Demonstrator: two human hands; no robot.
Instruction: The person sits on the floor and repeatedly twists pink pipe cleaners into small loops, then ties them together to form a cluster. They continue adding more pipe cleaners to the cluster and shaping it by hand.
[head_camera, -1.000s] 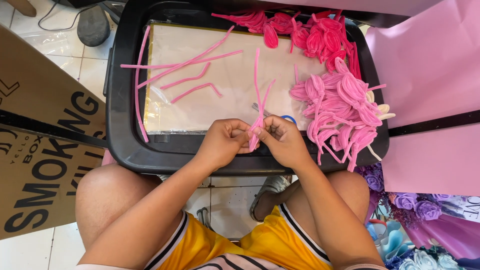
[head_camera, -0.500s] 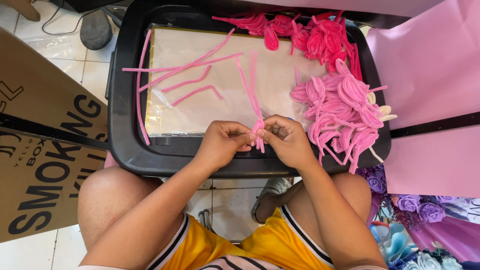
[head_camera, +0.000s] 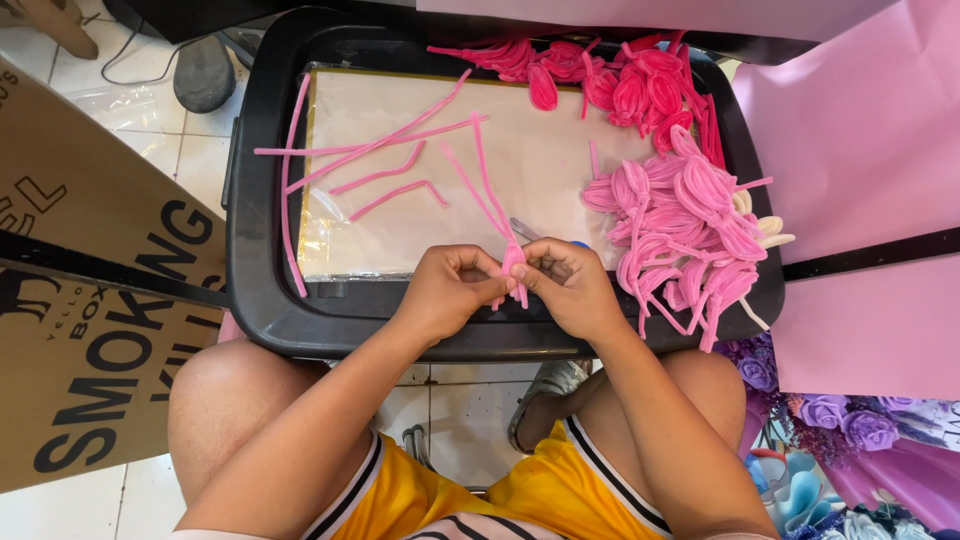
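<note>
- I see the black plastic tray (head_camera: 262, 250) across the lap, its raised rim closing in a pale glossy sheet (head_camera: 540, 160); the middle of the sheet is the only bare room.
- A brown cardboard box (head_camera: 90, 330) crowds the tray's left edge, and pink paper sheets (head_camera: 860, 150) crowd its right edge.
- A heap of light pink fuzzy loops (head_camera: 690, 220) fills the tray's right side, with darker pink loops (head_camera: 640, 90) in its far right corner.
- Loose straight pink pipe cleaners (head_camera: 375, 145) lie toward the tray's left side, one running along the left rim.
- My left hand (head_camera: 450, 290) and right hand (head_camera: 570, 285) meet at the tray's near edge, both closed in a fingertip pinch on one bent pink pipe cleaner (head_camera: 490, 195).
- Its two fuzzy legs rise in a narrow V over the sheet; against half a second ago, the legs lean a little further left and the hands sit where they were.
</note>
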